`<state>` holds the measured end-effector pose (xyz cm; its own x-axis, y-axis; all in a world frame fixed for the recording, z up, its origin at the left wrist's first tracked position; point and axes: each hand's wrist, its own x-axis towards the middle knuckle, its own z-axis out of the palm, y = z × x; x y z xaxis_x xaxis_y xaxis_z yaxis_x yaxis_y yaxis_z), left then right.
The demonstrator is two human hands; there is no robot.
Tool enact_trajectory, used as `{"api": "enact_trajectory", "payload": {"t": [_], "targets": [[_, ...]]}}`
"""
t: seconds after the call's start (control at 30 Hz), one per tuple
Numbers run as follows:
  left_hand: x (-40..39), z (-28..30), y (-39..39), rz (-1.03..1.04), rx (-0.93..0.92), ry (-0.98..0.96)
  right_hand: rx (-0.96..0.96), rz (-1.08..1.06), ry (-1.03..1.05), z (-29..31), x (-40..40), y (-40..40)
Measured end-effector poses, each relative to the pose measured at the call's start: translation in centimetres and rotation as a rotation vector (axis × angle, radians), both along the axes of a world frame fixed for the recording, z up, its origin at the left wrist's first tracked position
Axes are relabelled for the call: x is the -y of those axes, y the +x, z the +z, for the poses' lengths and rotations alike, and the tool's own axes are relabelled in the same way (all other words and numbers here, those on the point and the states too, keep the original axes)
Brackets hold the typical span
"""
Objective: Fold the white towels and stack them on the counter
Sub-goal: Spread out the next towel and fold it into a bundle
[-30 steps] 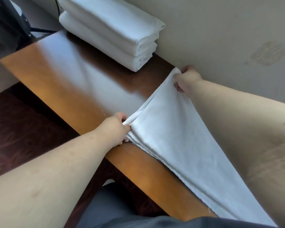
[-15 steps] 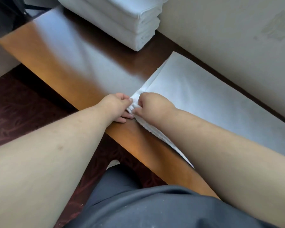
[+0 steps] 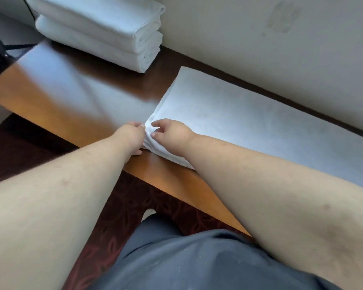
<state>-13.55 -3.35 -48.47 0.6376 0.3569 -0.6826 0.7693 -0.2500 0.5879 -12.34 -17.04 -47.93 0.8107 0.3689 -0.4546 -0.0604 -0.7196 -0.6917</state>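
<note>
With its far corner now brought down, the white towel [image 3: 249,118] lies flat along the counter [image 3: 76,95], left hand [image 3: 132,135] and right hand [image 3: 172,130] both pinching its near corner, lengthwise fold apparently done, cross-folds pending

— What moved in the last second?
— The right hand [image 3: 172,132] left the far corner of the long white cloth towel [image 3: 249,122], which now lies flat on the desk [image 3: 76,95].
— And now?
— It pinches the near corner beside the left hand [image 3: 132,135].
</note>
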Motion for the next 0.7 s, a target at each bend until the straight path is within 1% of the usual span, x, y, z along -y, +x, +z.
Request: {"api": "enact_trajectory", "payload": {"t": [0.07, 0.1, 0.17, 0.2, 0.23, 0.3, 0.4, 0.47, 0.53, 0.63, 0.7], "targets": [[0.9, 1.0, 0.2, -0.188, -0.010, 0.424, -0.030, -0.023, 0.002, 1.1, 2.8, -1.4], [1.5, 1.7, 0.2, -0.285, 0.014, 0.591, -0.029, -0.062, -0.010, 1.4, 4.6, -2.1], [2.8, 2.5, 0.0, -0.510, 0.150, 0.804, -0.002, -0.156, -0.096, 1.6, 9.0, -3.6], [3.8, 2.6, 0.0, -0.634, 0.239, 0.861, 0.018, -0.192, -0.178, 1.7, 11.4, -4.5], [4.9, 2.6, 0.0, -0.747, 0.316, 0.874, 0.030, -0.225, -0.267, 1.6, 13.9, -5.4], [7.6, 2.6, 0.0, -0.964, 0.394, 0.807, 0.025, -0.286, -0.422, 1.5, 18.8, -7.8], [12.0, 2.4, -1.1, -1.357, 0.322, 0.671, -0.029, -0.393, -0.537, 1.1, 24.8, -12.6], [14.9, 2.3, -2.4, -1.603, 0.272, 0.652, -0.075, -0.477, -0.552, 0.9, 27.9, -16.0], [17.6, 2.4, -3.4, -1.711, 0.245, 0.720, -0.100, -0.560, -0.555, 0.7, 30.3, -19.0], [21.4, 2.7, -4.4, -1.717, 0.222, 0.866, -0.104, -0.712, -0.527, 0.2, 32.9, -22.7], [23.9, 2.9, -4.9, -1.732, 0.235, 0.890, -0.052, -0.899, -0.429, -0.2, 34.5, -24.6]]}}
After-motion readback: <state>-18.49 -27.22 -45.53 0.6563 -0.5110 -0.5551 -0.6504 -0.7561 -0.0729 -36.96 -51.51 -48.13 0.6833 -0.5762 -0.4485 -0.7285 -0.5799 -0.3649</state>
